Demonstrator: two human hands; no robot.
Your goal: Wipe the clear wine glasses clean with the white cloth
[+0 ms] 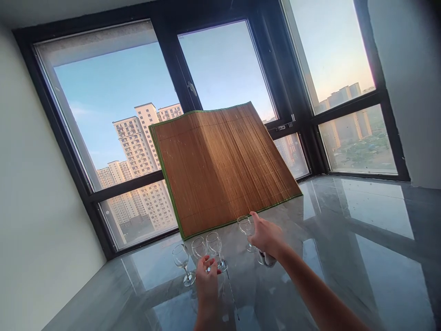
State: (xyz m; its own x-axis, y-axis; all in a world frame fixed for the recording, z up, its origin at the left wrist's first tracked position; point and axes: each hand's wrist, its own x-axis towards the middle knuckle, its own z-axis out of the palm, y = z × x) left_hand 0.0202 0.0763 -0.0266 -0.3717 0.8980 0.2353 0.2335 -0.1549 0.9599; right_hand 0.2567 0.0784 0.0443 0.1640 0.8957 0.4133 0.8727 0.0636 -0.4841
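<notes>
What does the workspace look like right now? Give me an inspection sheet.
Surface: glossy grey floor, reflecting the windows.
Job's things: four clear stemmed wine glasses, upright: left glass, two middle glasses, right glass; a fifth piece of glass under the right hand, unclear.
Clutter: bamboo mat leaning against the window.
Hands: left hand open at the middle glasses; right hand reaching at the right glass, grip unclear.
Cables: nothing seen.
Surroundings: black-framed windows, high-rise buildings outside, white walls.
</notes>
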